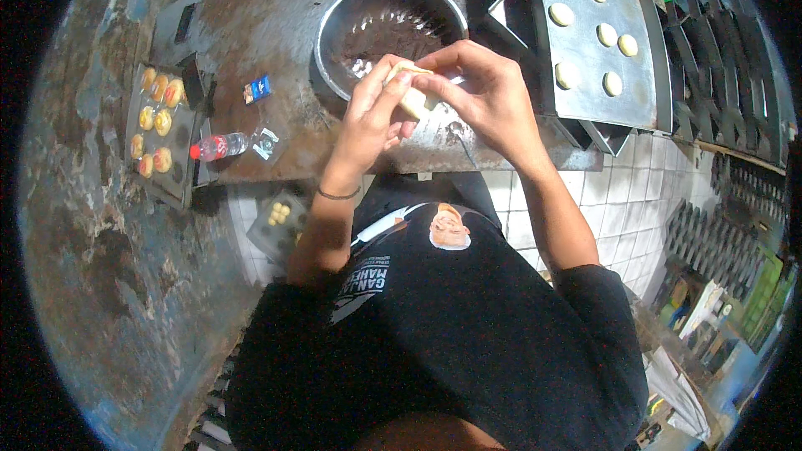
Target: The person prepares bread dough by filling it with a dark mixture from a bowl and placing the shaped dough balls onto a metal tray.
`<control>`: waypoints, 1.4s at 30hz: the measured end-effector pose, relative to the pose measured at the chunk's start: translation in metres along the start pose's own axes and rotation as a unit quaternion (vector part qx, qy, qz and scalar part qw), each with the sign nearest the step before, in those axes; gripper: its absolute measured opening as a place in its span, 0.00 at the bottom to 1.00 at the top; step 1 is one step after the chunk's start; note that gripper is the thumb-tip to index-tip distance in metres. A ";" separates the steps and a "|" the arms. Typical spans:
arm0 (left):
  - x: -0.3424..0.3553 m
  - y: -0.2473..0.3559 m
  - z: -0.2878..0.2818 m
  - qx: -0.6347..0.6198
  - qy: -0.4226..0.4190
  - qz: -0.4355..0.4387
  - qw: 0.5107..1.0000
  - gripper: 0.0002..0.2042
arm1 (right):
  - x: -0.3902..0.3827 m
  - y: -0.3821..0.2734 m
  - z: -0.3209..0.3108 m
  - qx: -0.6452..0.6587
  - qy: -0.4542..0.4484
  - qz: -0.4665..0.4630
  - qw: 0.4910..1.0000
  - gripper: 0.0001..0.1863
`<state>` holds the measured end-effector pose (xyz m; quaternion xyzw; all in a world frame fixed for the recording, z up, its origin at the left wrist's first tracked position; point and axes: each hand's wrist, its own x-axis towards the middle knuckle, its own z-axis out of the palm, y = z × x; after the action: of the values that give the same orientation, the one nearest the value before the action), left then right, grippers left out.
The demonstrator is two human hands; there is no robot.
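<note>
Between both hands, just over the near rim of a large metal bowl [322,67], is a pale piece of dough [413,103]. My left hand [378,108] grips it from the left, its fingers curled around the piece. From the right, my right hand [480,88] pinches the dough's upper edge between thumb and forefinger. Dark brown crumbly filling [384,38] lies in the bowl. Part of the dough is covered by my fingers. A thin metal handle [464,149] shows below my right hand, its other end hidden.
At right, a metal tray [585,50] with several round dough pieces rests on stacked trays. At left are a tray [177,169] of browned buns, a red-capped bottle [219,147] and a small blue packet [257,89]. Dark racks [727,75] stand far right. More dough balls [278,214] lie low at left.
</note>
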<state>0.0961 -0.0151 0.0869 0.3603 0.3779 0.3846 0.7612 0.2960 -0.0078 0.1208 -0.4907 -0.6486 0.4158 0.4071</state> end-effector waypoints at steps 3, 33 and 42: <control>0.000 -0.003 0.006 0.058 -0.008 0.065 0.996 0.11 | -0.002 -0.002 -0.002 0.034 0.008 0.043 0.998 0.15; 0.051 0.021 0.104 0.033 -0.032 0.247 0.968 0.16 | -0.026 0.031 0.012 0.362 0.177 0.053 0.914 0.13; 0.098 0.008 0.188 0.061 -0.180 0.352 0.917 0.36 | -0.050 0.028 -0.100 0.326 0.166 -0.032 0.930 0.15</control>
<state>0.2946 0.0237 0.1498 0.5787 0.1064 0.5324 0.6085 0.4068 -0.0375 0.1207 -0.3724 -0.4160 0.5035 0.6594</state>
